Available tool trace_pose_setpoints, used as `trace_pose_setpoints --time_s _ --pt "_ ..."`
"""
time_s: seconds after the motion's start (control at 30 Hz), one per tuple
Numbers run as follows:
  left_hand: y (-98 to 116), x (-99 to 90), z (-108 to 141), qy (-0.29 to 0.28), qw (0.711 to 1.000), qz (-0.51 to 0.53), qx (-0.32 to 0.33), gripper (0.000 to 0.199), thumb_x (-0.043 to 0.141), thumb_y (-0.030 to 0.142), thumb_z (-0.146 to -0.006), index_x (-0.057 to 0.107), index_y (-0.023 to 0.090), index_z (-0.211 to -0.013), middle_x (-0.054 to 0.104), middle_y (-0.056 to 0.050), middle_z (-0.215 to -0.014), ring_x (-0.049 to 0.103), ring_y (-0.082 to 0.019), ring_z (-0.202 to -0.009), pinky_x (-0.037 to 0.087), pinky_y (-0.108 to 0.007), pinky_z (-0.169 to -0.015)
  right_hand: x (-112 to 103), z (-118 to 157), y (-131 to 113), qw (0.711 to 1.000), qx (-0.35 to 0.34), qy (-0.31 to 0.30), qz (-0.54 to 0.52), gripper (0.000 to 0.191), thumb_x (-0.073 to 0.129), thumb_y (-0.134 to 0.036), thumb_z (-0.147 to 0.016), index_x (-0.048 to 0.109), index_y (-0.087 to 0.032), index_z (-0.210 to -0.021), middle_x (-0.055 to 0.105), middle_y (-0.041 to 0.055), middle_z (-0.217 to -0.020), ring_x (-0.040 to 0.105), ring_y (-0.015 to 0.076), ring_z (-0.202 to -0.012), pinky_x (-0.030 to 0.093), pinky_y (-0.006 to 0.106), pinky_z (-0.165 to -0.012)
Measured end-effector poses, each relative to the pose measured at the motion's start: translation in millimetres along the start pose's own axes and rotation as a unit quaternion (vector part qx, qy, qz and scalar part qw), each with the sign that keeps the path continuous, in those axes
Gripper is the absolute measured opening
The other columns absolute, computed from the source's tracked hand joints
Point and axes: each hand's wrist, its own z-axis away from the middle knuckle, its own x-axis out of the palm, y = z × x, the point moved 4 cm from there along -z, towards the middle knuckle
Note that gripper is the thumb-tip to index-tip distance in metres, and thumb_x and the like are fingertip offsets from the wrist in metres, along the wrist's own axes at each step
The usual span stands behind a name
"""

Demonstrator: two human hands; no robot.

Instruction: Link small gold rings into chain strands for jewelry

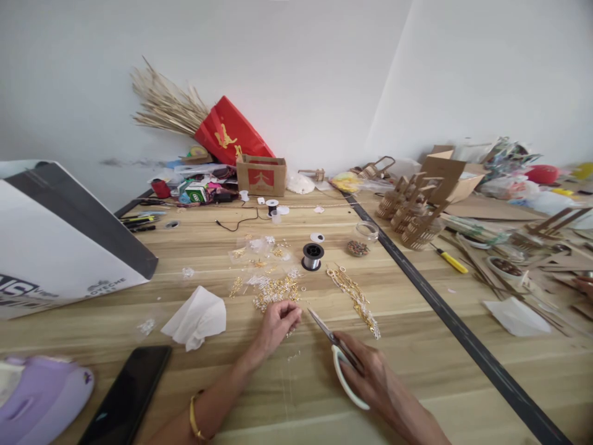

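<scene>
Holding scissors (pixel 343 364), the right hand (pixel 370 368) faces the left hand (pixel 280 321) (box (pixel 55 247) reads "…ECHE").

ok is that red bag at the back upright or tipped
Tipped: the red bag slants to the left, with dry stalks sticking out on that side.

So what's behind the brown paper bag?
Behind the paper bag, the red bag leans to the left, with dried stalks showing past its left end. The red bag's lower right part and anything else there are covered.
</scene>
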Motion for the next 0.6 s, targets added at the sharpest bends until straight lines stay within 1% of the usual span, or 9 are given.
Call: trace_pose_setpoints --time_s 0.07,0.13,0.23,0.3,0.4,0.53,0.6 --pt "4 -6.5 -2 0.03 0.999 0.019 0.004 0.027 0.065 0.038 -0.069 0.061 0.012 -0.065 0.057 0.0 -0.057 0.049 -0.009 -0.049 0.039 -0.02 -0.049 -5 4 0 0.999 -0.001 -0.014 0.034 0.031 0.045 -0.018 -0.085 0.053 -0.02 -0.114 0.067 0.0033 -0.081 0.063 0.014 -0.066 0.045 0.02 -0.059" --pt "8 -11.8 -2 0.055 0.998 0.042 0.005 0.026 0.065 0.038 -0.069 0.062 0.012 -0.067 0.056 0.001 -0.057 0.048 -0.008 -0.05 0.039 -0.02 -0.05 -9 7 0 0.995 -0.009 -0.025 0.094 0.031 0.044 -0.016 -0.085 0.054 -0.021 -0.114 0.067 0.0041 -0.083 0.064 0.0157 -0.069 0.045 0.021 -0.06" --pt "11 -16.5 -3 0.077 0.995 0.058 0.002 0.026 0.067 0.037 -0.068 0.062 0.012 -0.068 0.055 0.001 -0.056 0.046 -0.008 -0.05 0.038 -0.019 -0.049 -8 11 0 0.976 -0.047 -0.039 0.209 0.033 0.045 -0.013 -0.082 0.055 -0.02 -0.113 0.064 0.0037 -0.076 0.063 0.0167 -0.061 0.042 0.023 -0.054" --pt "11 -18.2 -4 0.083 0.995 0.057 0.001 0.026 0.068 0.037 -0.068 0.063 0.011 -0.069 0.054 0.002 -0.056 0.046 -0.008 -0.05 0.037 -0.019 -0.049 -5 12 -2 0.961 -0.077 -0.051 0.261 0.035 0.048 -0.011 -0.079 0.056 -0.02 -0.113 0.063 0.0033 -0.075 0.063 0.0167 -0.06 0.041 0.023 -0.053" --pt "12 -19.9 -4 0.076 0.996 0.057 0.0 0.026 0.068 0.036 -0.069 0.066 0.011 -0.075 0.056 0.001 -0.059 0.047 -0.008 -0.052 0.038 -0.019 -0.05 0 13 -6 0.945 -0.102 -0.064 0.306 0.037 0.051 -0.008 -0.077 0.056 -0.022 -0.111 0.062 0.0035 -0.079 0.063 0.0166 -0.065 0.041 0.023 -0.054" --pt "17 -20.2 -2 0.042 0.997 0.07 -0.012 0.029 0.067 0.035 -0.069 0.068 0.01 -0.084 0.062 -0.003 -0.067 0.049 -0.009 -0.054 0.038 -0.02 -0.05 -1 13 -14 0.932 -0.119 -0.066 0.336 0.042 0.055 -0.007 -0.074 0.055 -0.024 -0.112 0.064 0.0045 -0.09 0.062 0.0196 -0.077 0.044 0.026 -0.061" --pt "21 -18.7 0 0.013 0.997 0.08 -0.016 0.03 0.067 0.035 -0.07 0.068 0.009 -0.085 0.064 -0.005 -0.072 0.051 -0.009 -0.057 0.04 -0.021 -0.052 -7 10 -18 0.933 -0.119 -0.077 0.33 0.035 0.057 -0.009 -0.074 0.057 -0.024 -0.106 0.064 0.0043 -0.091 0.061 0.0212 -0.08 0.045 0.028 -0.066"
